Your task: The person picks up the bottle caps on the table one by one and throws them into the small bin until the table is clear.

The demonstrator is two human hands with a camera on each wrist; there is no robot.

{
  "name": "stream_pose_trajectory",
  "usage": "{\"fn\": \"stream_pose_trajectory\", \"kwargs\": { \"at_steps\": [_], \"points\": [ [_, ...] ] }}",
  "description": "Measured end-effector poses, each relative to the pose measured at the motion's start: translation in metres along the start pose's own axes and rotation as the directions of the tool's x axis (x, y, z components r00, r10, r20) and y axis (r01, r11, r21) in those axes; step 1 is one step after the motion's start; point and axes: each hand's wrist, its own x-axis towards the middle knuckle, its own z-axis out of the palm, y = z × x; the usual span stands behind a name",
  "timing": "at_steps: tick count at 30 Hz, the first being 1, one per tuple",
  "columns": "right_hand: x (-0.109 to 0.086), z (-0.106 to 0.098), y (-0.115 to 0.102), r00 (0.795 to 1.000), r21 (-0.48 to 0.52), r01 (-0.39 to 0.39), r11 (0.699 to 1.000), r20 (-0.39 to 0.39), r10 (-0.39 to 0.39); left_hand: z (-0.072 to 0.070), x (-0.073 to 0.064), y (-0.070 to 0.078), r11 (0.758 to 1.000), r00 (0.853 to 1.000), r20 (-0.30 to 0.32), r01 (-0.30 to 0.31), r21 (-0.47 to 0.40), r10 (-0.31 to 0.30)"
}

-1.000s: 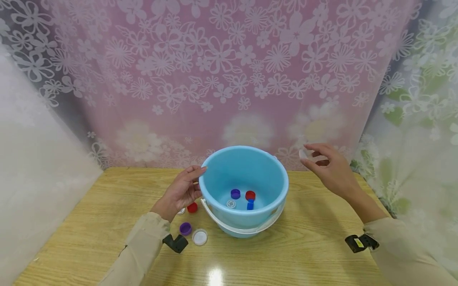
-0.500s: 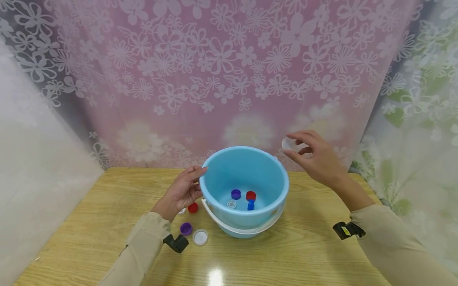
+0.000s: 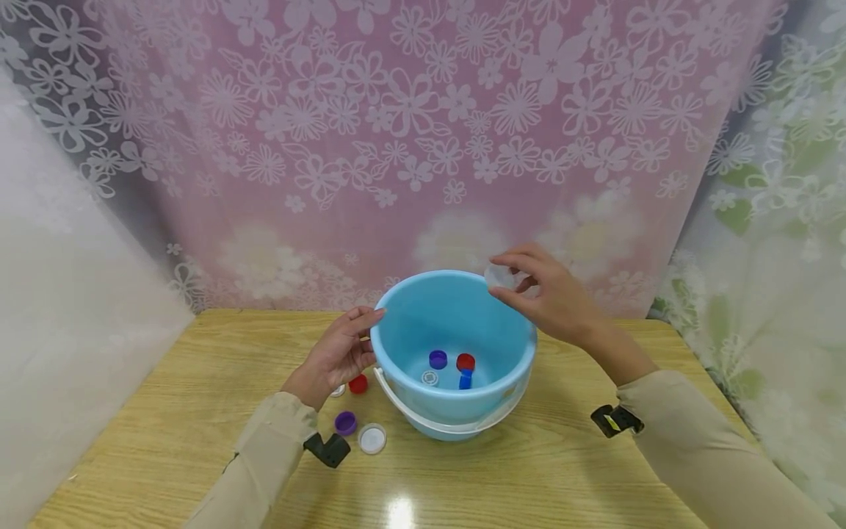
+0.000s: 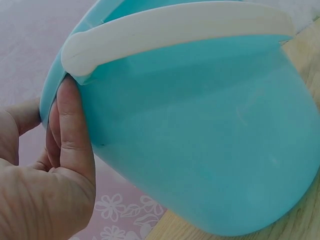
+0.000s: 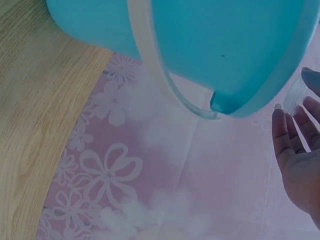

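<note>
A light blue bucket (image 3: 456,408) with a white handle (image 3: 436,426) stands on the wooden table. My left hand (image 3: 340,356) grips its left rim, thumb over the edge and fingers against the outer wall, as the left wrist view (image 4: 70,135) shows. At the back right rim, my right hand (image 3: 551,297) pinches a translucent white bottle cap (image 3: 499,277) between thumb and fingers. That cap overlaps the rim in the head view. On the bucket's floor lie a purple cap (image 3: 438,359), a red cap (image 3: 465,362), a white cap (image 3: 429,378) and a blue cap (image 3: 465,379).
Left of the bucket, on the table (image 3: 529,477), lie a red cap (image 3: 358,383), a purple cap (image 3: 345,422) and a white cap (image 3: 373,438). Another white cap (image 3: 338,391) is partly hidden by the left hand. A pink flowered curtain (image 3: 370,184) hangs behind the table.
My right hand has moved left with the translucent cap, from right of the bucket to its back right rim. The left hand has kept its grip on the rim.
</note>
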Motion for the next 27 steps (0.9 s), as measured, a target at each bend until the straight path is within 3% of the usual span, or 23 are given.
{"fn": "stream_pose_trajectory", "kwargs": {
  "at_steps": [8,27],
  "points": [
    [-0.001,0.011,-0.006,0.995,-0.002,-0.012,1.0,0.104,0.012,0.0,0.0,0.0,1.0,1.0,0.004,-0.003,-0.003,0.003],
    [-0.001,0.027,-0.013,0.984,-0.033,0.021,0.999,0.178,-0.015,0.0,0.0,0.0,1.0,1.0,0.013,-0.006,-0.008,0.006]
  ]
}}
